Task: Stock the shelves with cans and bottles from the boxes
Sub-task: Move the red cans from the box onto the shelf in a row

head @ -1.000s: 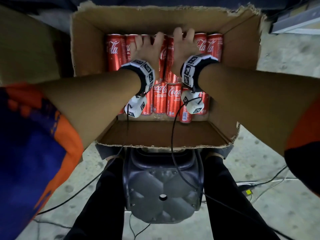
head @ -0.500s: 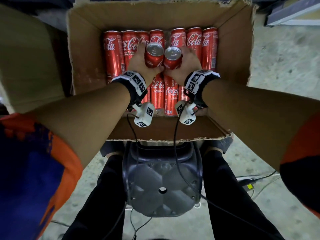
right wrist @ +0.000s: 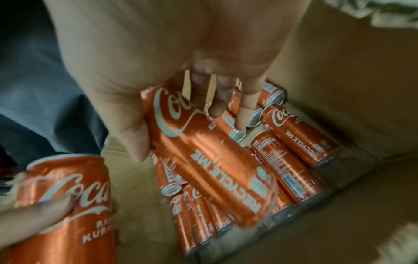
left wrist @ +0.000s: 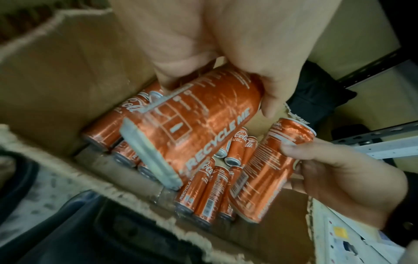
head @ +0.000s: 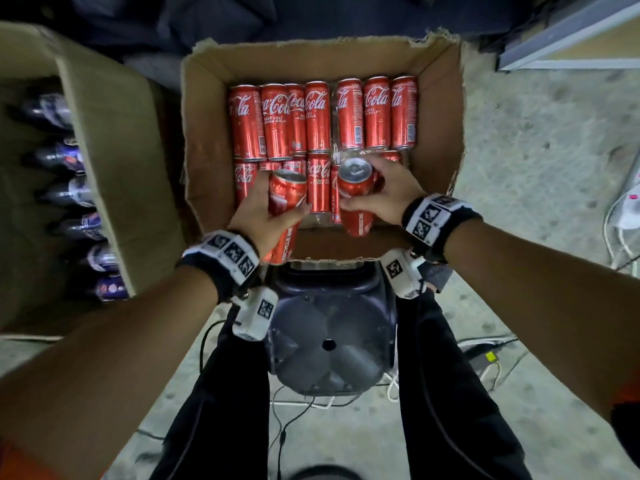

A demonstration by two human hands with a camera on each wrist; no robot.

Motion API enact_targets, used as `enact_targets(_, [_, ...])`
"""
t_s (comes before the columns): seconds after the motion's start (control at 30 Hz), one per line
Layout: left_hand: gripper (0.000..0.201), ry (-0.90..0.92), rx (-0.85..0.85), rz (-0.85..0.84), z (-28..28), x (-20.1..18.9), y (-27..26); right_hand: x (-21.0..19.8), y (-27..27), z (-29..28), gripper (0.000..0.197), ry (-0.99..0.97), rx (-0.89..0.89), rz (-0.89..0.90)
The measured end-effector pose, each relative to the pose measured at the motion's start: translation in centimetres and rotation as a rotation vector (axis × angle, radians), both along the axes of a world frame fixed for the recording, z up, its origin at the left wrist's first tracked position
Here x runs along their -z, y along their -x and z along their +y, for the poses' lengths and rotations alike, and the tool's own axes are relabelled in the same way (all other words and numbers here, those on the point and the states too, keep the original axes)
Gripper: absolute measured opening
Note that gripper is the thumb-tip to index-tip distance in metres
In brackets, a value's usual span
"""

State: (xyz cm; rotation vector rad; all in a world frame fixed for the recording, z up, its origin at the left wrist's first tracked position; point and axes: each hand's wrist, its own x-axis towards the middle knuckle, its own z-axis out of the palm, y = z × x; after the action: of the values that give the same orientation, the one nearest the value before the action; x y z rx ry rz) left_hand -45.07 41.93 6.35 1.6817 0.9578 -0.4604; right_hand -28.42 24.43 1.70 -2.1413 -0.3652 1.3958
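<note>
An open cardboard box (head: pixel 207 133) in front of me holds several slim red cola cans (head: pixel 317 116) standing in rows. My left hand (head: pixel 263 209) grips one red can (head: pixel 285 216) lifted above the box's near edge. My right hand (head: pixel 384 195) grips a second red can (head: pixel 355 199) beside it. The left wrist view shows the left hand's can (left wrist: pixel 194 121) tilted over the box, with the right hand's can (left wrist: pixel 271 169) to its right. In the right wrist view, thumb and fingers wrap the right hand's can (right wrist: pixel 210 160); the left hand's can (right wrist: pixel 68 205) is at the lower left.
A second cardboard box (head: pixel 114 161) at the left holds several dark bottles (head: pixel 69 192). A dark plastic stool (head: pixel 329 334) stands between my legs under the can box. Cables (head: pixel 620 220) run over the concrete floor at the right. A shelf edge (head: pixel 568 46) shows at the upper right.
Both hands took a can from the rows, lifted them out and drew them back toward me over the box's near edge.
</note>
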Motion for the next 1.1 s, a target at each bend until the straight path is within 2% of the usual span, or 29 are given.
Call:
enact_targets(0.1, [0.066, 0.021, -0.01, 0.033, -0.8, -3.4, 2.2, -3.9, 1.6, -1.5, 0.099, 0.007, -0.04, 0.136])
enact_targets(0.2, [0.063, 0.06, -0.054, 0.058, -1.8, -6.9, 3.6, -8.0, 3.2, -3.3, 0.092, -0.011, -0.018, 0.232])
enact_targets(0.33, [0.052, 0.085, -0.19, 0.05, -3.4, -11.7, 4.7, -13.7, 4.5, -5.3, 0.049, -0.014, 0.032, 0.259])
enact_targets(0.4, [0.05, 0.083, -0.237, 0.044, -4.4, -14.1, 4.9, -16.3, 4.7, -6.0, 0.045, -0.03, 0.037, 0.248])
enact_targets(0.53, [0.063, 0.142, -0.247, 0.037, -6.0, -18.8, 4.9, -20.7, 5.4, -6.9, 0.057, -0.004, 0.089, 0.193])
enact_targets(0.63, [0.053, 0.179, -0.227, 0.022, -6.9, -22.6, 4.6, -24.3, 5.6, -7.1, 0.065, 0.001, 0.044, 0.129])
enact_targets(0.87, [0.051, 0.203, -0.189, -0.082, -6.6, -33.4, 3.5, -36.4, 4.7, -6.6, 0.051, -0.147, 0.171, 0.077])
enact_targets(0.97, [0.053, 0.197, -0.177, -0.161, -6.2, -38.2, 3.1, -41.5, 4.2, -6.7, 0.033, -0.243, 0.2, 0.059])
enact_targets(1.1, [0.04, 0.143, -0.203, -0.263, -6.2, -44.1, 2.3, -48.1, 3.2, -6.8, 0.036, -0.344, 0.21, -0.005])
